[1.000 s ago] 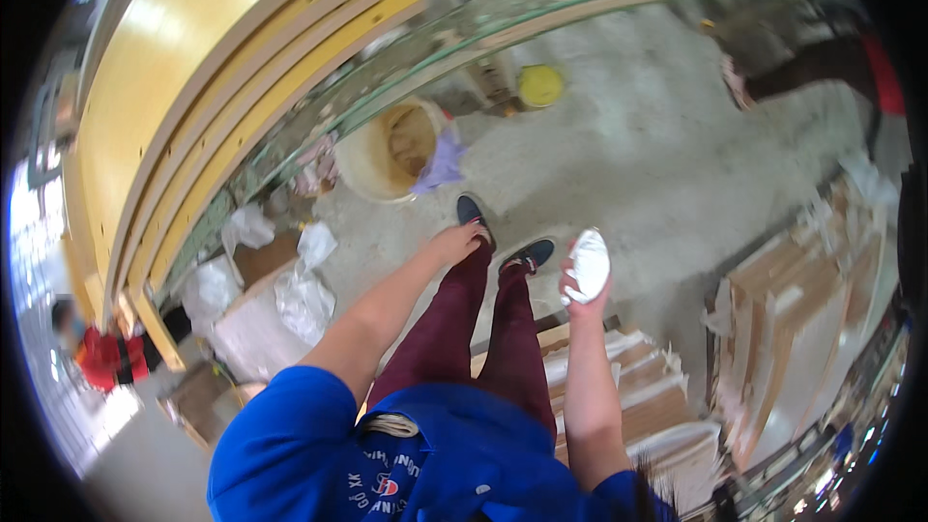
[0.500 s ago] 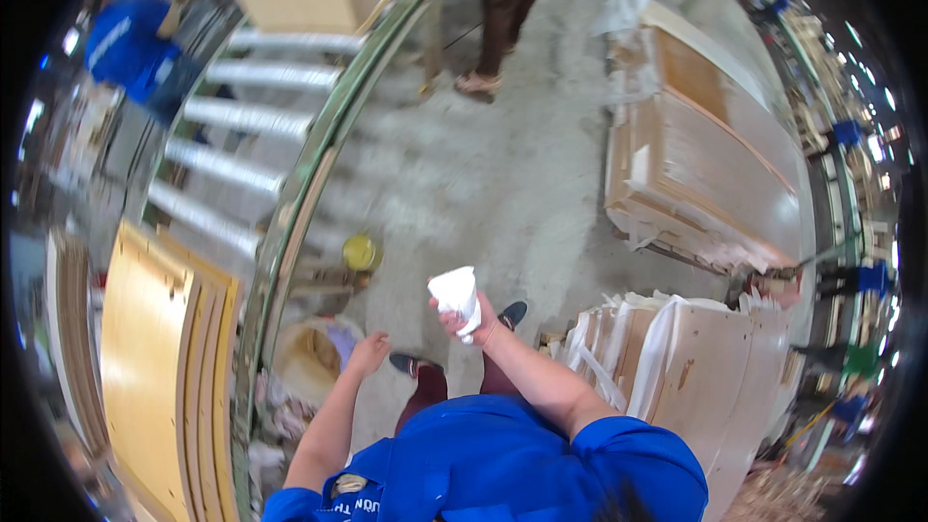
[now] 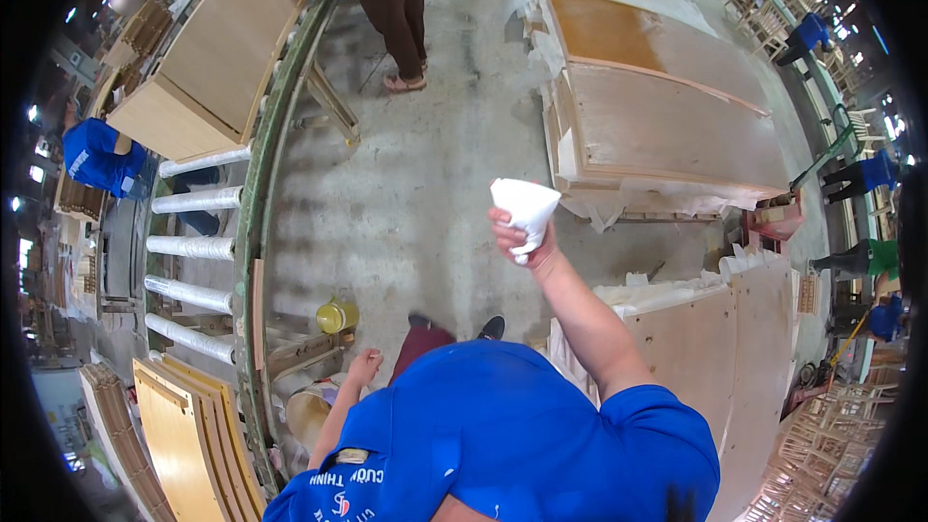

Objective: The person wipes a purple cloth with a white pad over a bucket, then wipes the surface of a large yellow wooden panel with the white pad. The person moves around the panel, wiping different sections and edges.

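Your right arm, bare below the short sleeve of your blue shirt (image 3: 503,416), extends forward and leftward over the floor, with the forearm raised in front of your body. Your left arm, partly hidden by the shirt, angles forward low at your left side.

Your right hand (image 3: 541,243) is closed around a white, soft-looking, cone-shaped bundle (image 3: 527,201); its broad end rises above your fingers, and a narrow tail protrudes below them. Your left hand (image 3: 364,368) is apart from the bundle, fingers loosely bent; you cannot tell here whether it holds anything small. It lies near a pale round bucket (image 3: 307,416), partly covered by your forearm, and a yellow-green cylindrical container (image 3: 334,317).

Beneath your hands lies a grey concrete floor (image 3: 416,213). To your left runs a green-railed conveyor with silvery rollers (image 3: 198,201), bearing a light-brown wooden box-like piece (image 3: 227,53) at its far part; nearer, yellow wooden panels (image 3: 174,430) stand stacked. To your right are a large far stack of brown wooden panels (image 3: 667,126) with white wrapping and a nearer stack of wooden panels (image 3: 691,343). Ahead stands a person in a red top and dark trousers (image 3: 391,14); a co-worker in blue (image 3: 97,157) is beyond the rollers.
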